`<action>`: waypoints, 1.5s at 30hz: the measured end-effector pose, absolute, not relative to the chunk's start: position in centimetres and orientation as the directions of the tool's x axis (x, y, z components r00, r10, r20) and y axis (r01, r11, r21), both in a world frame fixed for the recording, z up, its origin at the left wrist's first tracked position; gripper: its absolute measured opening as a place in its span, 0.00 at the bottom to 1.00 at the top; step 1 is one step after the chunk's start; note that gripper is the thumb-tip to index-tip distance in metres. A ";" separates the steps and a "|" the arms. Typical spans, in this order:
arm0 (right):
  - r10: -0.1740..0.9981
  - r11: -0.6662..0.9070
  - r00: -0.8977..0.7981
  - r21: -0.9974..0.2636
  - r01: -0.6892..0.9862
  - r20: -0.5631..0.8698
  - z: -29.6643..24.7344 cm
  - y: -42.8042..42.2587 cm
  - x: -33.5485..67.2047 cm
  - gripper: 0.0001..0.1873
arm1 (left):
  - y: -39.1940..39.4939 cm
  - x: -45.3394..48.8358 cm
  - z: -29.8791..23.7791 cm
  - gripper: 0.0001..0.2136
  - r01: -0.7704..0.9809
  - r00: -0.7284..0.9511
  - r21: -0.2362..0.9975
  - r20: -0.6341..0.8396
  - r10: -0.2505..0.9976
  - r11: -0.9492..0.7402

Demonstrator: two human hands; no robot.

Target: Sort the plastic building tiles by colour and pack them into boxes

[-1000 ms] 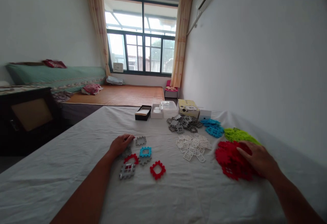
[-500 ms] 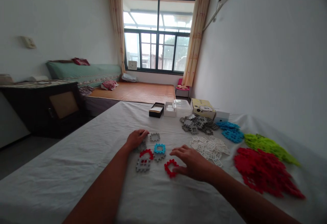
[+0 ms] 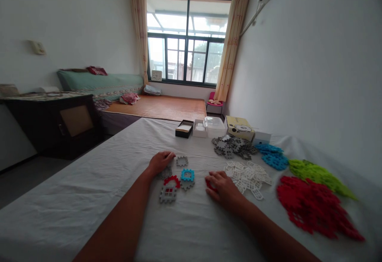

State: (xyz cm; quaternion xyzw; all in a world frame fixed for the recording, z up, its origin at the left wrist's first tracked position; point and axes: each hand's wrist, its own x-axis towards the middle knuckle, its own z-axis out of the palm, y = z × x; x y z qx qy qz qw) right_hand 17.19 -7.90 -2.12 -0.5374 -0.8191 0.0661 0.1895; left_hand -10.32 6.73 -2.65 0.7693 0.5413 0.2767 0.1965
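Observation:
My right hand (image 3: pixel 223 187) rests on the white sheet with its fingers curled over a red square frame piece (image 3: pixel 208 185), only a sliver of which shows. My left hand (image 3: pixel 160 161) lies to the left with its fingers bent onto a grey piece (image 3: pixel 165 172). Between the hands sit a grey open frame (image 3: pixel 181 161), a blue frame (image 3: pixel 187 174) on a grey one, a red arch (image 3: pixel 172 180) and a grey window-grid piece (image 3: pixel 167 194).
Sorted piles lie to the right: white (image 3: pixel 247 175), grey (image 3: pixel 234 146), blue (image 3: pixel 273 155), green (image 3: pixel 318 175) and red (image 3: pixel 313 207). Small boxes (image 3: pixel 215 126) line the far edge of the sheet-covered table (image 3: pixel 89 198). A dark cabinet (image 3: pixel 59 122) stands to the left.
My right hand left the red pile, swung left and closed over the red square frame, sliding it slightly up and right. The view shifted left. My left hand stayed put.

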 end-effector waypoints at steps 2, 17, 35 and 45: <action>0.890 0.448 -0.388 -0.298 0.843 0.239 -1.6 -8.3 17.1 0.17 | 6.7 -10.4 -2.6 0.22 0.721 0.270 0.598 0.224 0.936 -0.351; 0.781 -0.066 0.079 -0.045 0.997 0.620 1.1 -15.0 39.7 0.20 | 7.8 -10.9 -3.1 0.22 0.744 0.278 0.567 0.217 0.936 -0.353; 0.724 -0.382 0.347 -0.072 0.921 0.596 -1.3 -17.0 44.5 0.28 | 7.7 -11.0 -3.3 0.22 0.762 0.285 0.540 0.218 0.933 -0.359; 0.845 -0.296 0.195 0.133 0.946 0.497 -4.9 -14.0 44.3 0.31 | 7.4 -10.8 -3.0 0.21 0.771 0.286 0.529 0.209 0.935 -0.354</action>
